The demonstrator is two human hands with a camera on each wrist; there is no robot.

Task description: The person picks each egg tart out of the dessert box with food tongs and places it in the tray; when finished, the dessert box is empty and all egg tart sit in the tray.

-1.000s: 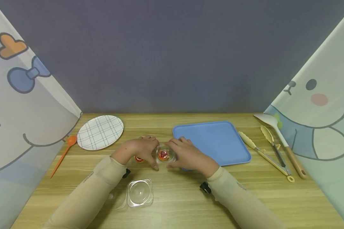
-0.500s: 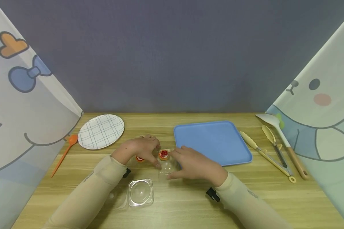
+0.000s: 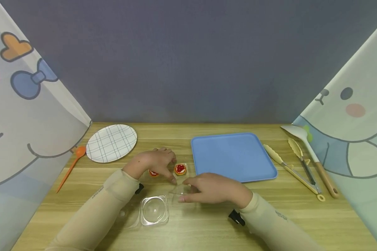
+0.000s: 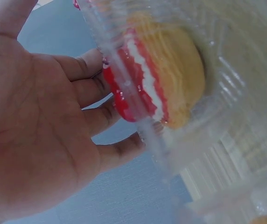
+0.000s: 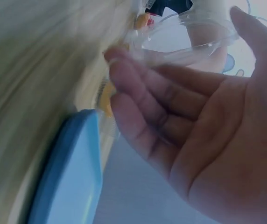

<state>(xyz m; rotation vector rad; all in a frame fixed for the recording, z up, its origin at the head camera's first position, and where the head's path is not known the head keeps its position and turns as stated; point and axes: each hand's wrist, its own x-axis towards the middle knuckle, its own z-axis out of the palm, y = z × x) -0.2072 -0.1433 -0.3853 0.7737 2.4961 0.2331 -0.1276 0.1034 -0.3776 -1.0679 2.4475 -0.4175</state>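
Note:
In the head view, my left hand (image 3: 155, 163) reaches over a small clear plastic box, its thumb and fingers gripping the sides. Inside sits a small tart (image 3: 180, 169) with red topping and white cream. A second tart (image 3: 153, 173) is partly hidden under that hand. The left wrist view shows the fingers behind the clear wall, close to a tart (image 4: 180, 70). Nearer to me, my right hand (image 3: 215, 188) pinches a clear domed lid (image 3: 181, 190) between thumb and fingers. The right wrist view shows the lid (image 5: 213, 37) beyond the fingers.
Another clear square lid (image 3: 154, 210) lies in front. A blue tray (image 3: 232, 155) is right of the tarts, then tongs (image 3: 290, 170) and a white spatula with a wooden handle (image 3: 317, 160). At left are a checked plate (image 3: 111, 143) and an orange spoon (image 3: 71, 169).
The right hand has drawn the clear lid off the right tart and toward me. That tart now shows uncovered. The left hand stays in place.

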